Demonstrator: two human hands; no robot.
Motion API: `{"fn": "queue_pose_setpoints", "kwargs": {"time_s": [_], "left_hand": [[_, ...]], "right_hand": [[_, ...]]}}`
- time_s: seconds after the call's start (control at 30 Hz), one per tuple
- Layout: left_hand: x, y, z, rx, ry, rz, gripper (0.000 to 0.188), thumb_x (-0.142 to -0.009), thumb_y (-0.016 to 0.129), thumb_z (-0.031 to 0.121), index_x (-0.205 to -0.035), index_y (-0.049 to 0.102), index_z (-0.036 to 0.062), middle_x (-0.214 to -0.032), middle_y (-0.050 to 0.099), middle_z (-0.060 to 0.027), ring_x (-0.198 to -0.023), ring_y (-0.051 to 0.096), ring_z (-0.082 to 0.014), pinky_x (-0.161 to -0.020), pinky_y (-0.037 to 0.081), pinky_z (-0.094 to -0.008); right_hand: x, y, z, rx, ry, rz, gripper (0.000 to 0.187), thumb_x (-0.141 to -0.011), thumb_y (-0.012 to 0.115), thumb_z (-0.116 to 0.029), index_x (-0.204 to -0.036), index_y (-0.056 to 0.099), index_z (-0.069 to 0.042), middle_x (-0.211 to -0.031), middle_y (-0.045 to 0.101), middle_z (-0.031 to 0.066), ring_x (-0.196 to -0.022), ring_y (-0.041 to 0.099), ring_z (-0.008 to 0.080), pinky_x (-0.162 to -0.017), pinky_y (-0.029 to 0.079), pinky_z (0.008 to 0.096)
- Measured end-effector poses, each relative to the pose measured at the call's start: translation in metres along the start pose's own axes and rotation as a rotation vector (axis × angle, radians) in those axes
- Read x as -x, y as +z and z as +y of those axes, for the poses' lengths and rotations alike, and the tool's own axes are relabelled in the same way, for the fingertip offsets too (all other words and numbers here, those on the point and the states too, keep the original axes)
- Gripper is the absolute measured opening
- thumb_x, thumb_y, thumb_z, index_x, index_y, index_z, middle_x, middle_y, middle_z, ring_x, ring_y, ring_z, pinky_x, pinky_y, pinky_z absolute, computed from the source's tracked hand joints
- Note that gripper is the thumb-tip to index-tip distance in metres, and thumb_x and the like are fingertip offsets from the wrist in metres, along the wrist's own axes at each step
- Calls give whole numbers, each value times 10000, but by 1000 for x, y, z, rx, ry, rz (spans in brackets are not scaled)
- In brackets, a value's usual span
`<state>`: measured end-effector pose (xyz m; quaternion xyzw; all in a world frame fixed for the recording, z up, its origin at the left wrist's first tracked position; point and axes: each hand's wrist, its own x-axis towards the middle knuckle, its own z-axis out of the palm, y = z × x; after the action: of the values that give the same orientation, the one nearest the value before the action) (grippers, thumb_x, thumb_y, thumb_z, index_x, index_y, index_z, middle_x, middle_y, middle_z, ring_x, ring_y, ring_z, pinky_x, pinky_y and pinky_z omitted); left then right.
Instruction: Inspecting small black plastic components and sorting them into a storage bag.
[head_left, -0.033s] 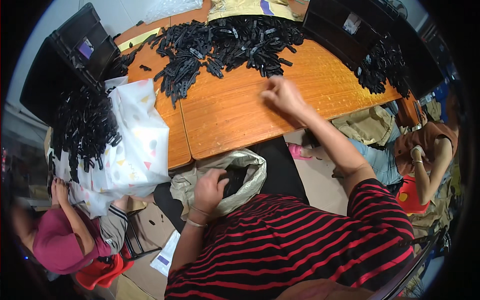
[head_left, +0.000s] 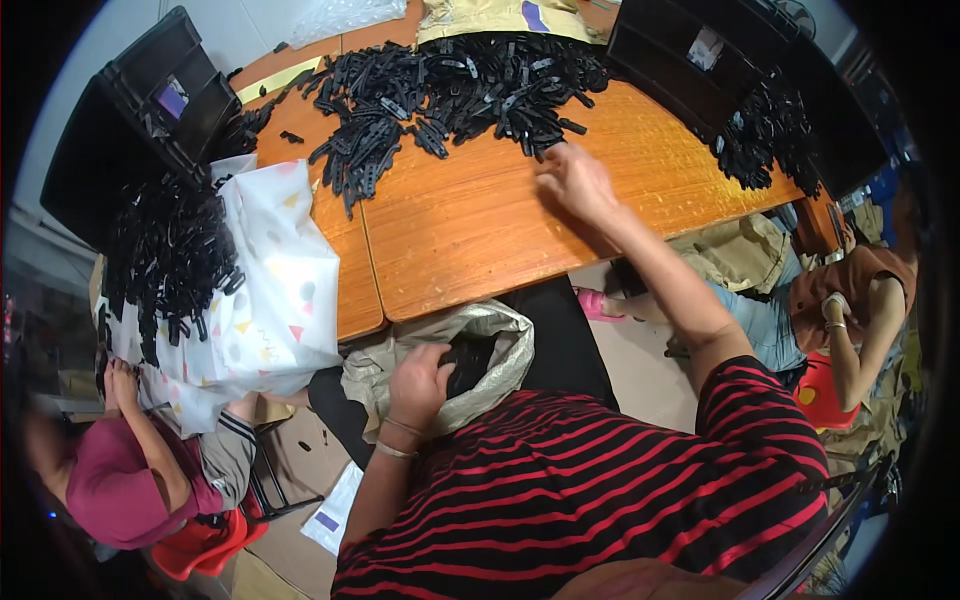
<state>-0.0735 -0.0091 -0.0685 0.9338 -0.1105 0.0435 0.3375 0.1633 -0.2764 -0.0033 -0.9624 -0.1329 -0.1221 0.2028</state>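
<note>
Upper centre of frame: black clips (head_left: 490, 85) heaped on the table (head_left: 450, 220), slender, long axes at mixed angles. Heap's near edge just above the right hand (head_left: 580, 185), the nearer one; its fingers half-curled, grip and contact unclear. Lower centre: left hand (head_left: 418, 385) loosely bent at the sack (head_left: 515, 350) mouth; hold, if any, can't be told.

A pale wall (head_left: 243, 35) stands behind the wooden table (head_left: 470, 235), 2 red stools (head_left: 195, 553) on beige flooring (head_left: 640, 365)

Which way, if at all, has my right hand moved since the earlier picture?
Yes: your right hand shifted slightly rightward and away from you, relative to the wooden table.
</note>
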Motion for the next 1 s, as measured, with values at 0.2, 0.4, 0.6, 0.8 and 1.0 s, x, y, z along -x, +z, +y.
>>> {"fn": "queue_pose_setpoints", "kwargs": {"time_s": [0.2, 0.4, 0.6, 0.8, 1.0], "left_hand": [[-18, -9, 3, 122, 13, 122, 189, -796, 637, 78, -978, 636, 28, -866, 631, -154, -815, 622, -333, -707, 497, -374], [-119, -53, -29, -12, 85, 500, 102, -821, 615, 42, -915, 631, 7, -820, 618, -155, -732, 616, -308, -655, 485, -367], [-194, -72, -78, -366, -201, 637, 243, -767, 682, 70, -998, 612, 41, -919, 594, -154, -880, 581, -337, -759, 472, -409], [-194, -63, -94, -320, -258, 618, 264, -749, 694, 61, -995, 603, 32, -925, 607, -159, -903, 584, -337, -779, 471, -418], [-175, -56, -88, -317, -195, 645, 278, -753, 682, 37, -1016, 596, 18, -948, 617, -154, -868, 610, -300, -756, 488, -390]], "right_hand": [[-48, 15, 21, 166, 76, -95, 490, -782, 708, -218, -1232, 552, -106, -1184, 550, 186, -1035, 576, 364, -860, 478, 435], [-74, 51, -1, 57, -156, 64, 304, -766, 718, -209, -1041, 647, -99, -1047, 576, 158, -872, 619, 366, -742, 508, 443], [-71, 59, -25, -24, -296, 84, 186, -742, 729, -163, -893, 665, -75, -927, 585, 128, -785, 617, 354, -675, 508, 432], [-41, 49, -40, -134, -336, 72, 234, -679, 787, -132, -796, 613, -29, -802, 597, 126, -716, 602, 329, -622, 479, 402], [-9, 48, -65, -271, -378, -201, 218, -707, 738, -113, -847, 605, -11, -914, 610, 186, -826, 608, 376, -708, 494, 429]]}}
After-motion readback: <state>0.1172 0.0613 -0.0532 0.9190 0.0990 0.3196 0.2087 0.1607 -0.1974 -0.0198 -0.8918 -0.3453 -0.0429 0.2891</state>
